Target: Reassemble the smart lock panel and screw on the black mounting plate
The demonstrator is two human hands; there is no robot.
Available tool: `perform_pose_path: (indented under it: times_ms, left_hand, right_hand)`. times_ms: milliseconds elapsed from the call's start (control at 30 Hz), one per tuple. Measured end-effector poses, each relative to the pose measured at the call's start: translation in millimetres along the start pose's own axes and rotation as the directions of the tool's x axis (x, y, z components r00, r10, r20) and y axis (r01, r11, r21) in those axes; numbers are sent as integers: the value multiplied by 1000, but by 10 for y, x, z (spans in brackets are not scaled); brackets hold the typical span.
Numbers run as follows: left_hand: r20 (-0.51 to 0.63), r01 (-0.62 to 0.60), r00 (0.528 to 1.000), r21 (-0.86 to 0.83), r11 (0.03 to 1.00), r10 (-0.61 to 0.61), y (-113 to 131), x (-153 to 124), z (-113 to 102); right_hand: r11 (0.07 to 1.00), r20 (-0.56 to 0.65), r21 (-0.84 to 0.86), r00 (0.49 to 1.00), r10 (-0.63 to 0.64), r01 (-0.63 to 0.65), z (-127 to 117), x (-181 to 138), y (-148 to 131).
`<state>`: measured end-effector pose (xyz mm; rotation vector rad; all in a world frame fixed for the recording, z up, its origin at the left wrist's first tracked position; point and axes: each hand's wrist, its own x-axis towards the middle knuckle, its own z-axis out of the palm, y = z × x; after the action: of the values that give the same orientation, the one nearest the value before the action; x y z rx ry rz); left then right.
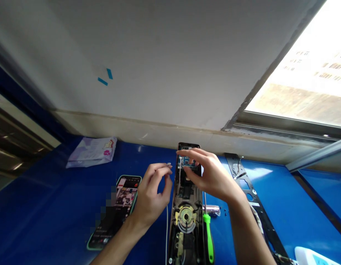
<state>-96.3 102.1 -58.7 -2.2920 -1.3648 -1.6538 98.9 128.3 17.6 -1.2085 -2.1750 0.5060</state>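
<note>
A long dark housing (174,221) with its inside exposed, seemingly an electronic door lock, lies lengthwise in front of me. It holds a blue circuit board (184,162) near the far end and a round brass-coloured mechanism (186,216) in the middle. Just left of the housing, my left hand (156,187) is closed in a pinch on a small white cable plug (169,164); a thin white cable (167,228) runs down below it. Over the board, my right hand (205,167) has its fingers apart and partly hides the board. Whether its fingertips touch the board, I cannot tell.
A phone (126,202) lies left on the blue tabletop (54,202), near a pale packet (91,151). Right of the housing are a green-handled screwdriver (208,235), a shiny cylinder (213,210) and a black metal plate (259,209). The wall (159,73) rises behind.
</note>
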Motion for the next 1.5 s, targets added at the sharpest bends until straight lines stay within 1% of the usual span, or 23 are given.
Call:
perform_pose_path:
  times_ms: [100,167,267,400,467,533,633,700,767,900,967,1067,1133,1200,1300,1500]
  left_hand:
    - [18,-66,998,-55,996,67,25,-18,-27]
    - [26,-93,995,-75,993,95,25,-30,-27]
    - [21,-93,995,-79,992,95,17,-29,-19]
    - [19,-46,999,-109,993,48,9,-21,-17]
    - [19,-1,1000,-109,994,3,6,-26,-18]
    - [43,25,999,-74,997,-21,3,-35,-19]
    - [94,-19,995,-22,1000,21,2,-45,-19]
    - [110,-68,991,-34,997,71,9,-47,-17]
    - [122,-88,988,-68,994,96,23,-46,-15]
    - [120,-47,991,-106,993,59,55,-52,-10]
    - [92,-31,995,-99,995,40,57,-61,-7]
    - [68,-43,997,-64,997,47,42,-74,0]
    - [80,-63,995,-56,996,67,32,-77,5]
    - [102,-68,992,-88,994,77,26,-76,9]
    - [124,-38,991,-146,989,57,18,-74,18]
    - [109,8,994,-187,982,13,-9,-99,42]
  right_hand:
    - [993,76,78,992,-98,92,24,2,-24]
    - [989,95,92,988,-121,113,53,12,-15]
    - [990,89,96,990,-110,101,95,23,11]
    - [992,73,96,993,-90,83,100,19,28]
    - [994,44,85,997,-68,64,75,14,35]
    - [997,3,64,999,-41,40,42,10,52]
    - [1000,-46,18,999,-21,21,3,11,85]
    - [1000,-62,-7,998,-17,17,-5,14,96]
    - [1000,-63,-15,998,-15,14,4,17,93]
    - [1000,-38,-10,999,-22,21,65,29,83]
    - [1000,-31,-15,999,-21,21,99,45,93]
    - [999,-13,-35,1000,-23,23,131,75,114]
    - [998,8,-49,1000,-28,29,137,90,120]
    - [997,27,-66,999,-32,33,135,97,119]
    - [994,44,-98,998,-34,39,127,99,111]
    - [982,93,-176,994,-52,68,121,102,49]
